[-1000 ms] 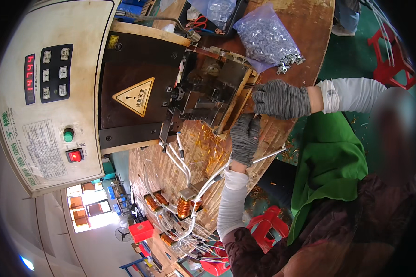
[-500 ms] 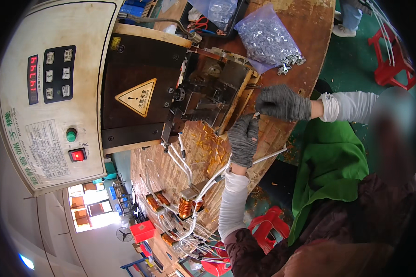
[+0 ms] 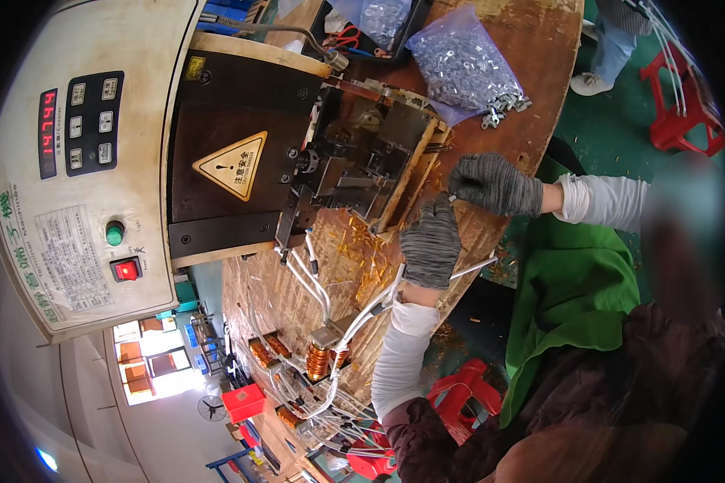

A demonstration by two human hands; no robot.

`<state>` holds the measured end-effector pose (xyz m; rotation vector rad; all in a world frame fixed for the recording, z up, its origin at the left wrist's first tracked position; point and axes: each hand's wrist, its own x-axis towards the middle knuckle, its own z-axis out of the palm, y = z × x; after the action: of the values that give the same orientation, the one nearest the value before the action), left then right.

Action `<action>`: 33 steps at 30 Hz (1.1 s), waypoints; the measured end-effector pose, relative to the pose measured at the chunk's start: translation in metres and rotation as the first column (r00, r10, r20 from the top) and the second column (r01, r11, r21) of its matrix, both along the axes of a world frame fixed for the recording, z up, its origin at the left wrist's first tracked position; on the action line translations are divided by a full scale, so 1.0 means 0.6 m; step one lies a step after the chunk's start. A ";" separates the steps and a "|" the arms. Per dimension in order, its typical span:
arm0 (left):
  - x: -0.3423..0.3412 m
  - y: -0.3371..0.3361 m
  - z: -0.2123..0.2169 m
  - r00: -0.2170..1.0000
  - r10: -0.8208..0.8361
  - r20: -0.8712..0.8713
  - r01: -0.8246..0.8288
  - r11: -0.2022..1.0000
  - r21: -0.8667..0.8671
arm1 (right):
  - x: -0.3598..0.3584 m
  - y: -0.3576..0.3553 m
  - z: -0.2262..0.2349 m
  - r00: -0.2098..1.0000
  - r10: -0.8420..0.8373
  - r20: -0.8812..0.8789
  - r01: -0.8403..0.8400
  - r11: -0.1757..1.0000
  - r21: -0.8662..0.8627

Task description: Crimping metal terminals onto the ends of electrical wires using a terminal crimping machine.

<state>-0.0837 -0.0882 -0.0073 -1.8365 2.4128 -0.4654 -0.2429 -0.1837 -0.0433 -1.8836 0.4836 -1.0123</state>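
My right hand [image 3: 495,183] and my left hand [image 3: 431,245], both in grey knitted gloves, meet in front of a machine's pressing head [image 3: 354,161]. Their fingers are closed and the fingertips almost touch. Between them shows a small pale piece [image 3: 452,197], too small to name. White cables [image 3: 370,312] run up to my left wrist and pass behind it; a white end [image 3: 479,266] sticks out on the far side. These cables come from copper-wound coils [image 3: 317,362] on the wooden table [image 3: 298,310].
A clear bag [image 3: 467,68] spills metal terminals [image 3: 503,105] onto the table above my right hand. A black tray [image 3: 415,28] holds red-handled scissors [image 3: 342,38]. Yellow scraps [image 3: 358,249] litter the wood. Red stools [image 3: 467,394] and another person's leg [image 3: 612,56] are nearby.
My left hand has turned, showing more of its back, and its fingers have drawn closer together. My right hand stays nearly in place. The whole view has shifted slightly; the other person's leg shows more.
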 end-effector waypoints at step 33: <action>0.002 0.001 0.024 -0.184 0.382 -0.906 0.003 0.922 0.388 | 0.027 -0.046 0.059 0.931 0.171 -0.321 -0.288 0.886 -0.364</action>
<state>-0.0827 -0.0879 0.0073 -2.8176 2.0952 2.1584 -0.2266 -0.2114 -0.0079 -2.4142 0.2036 -0.7223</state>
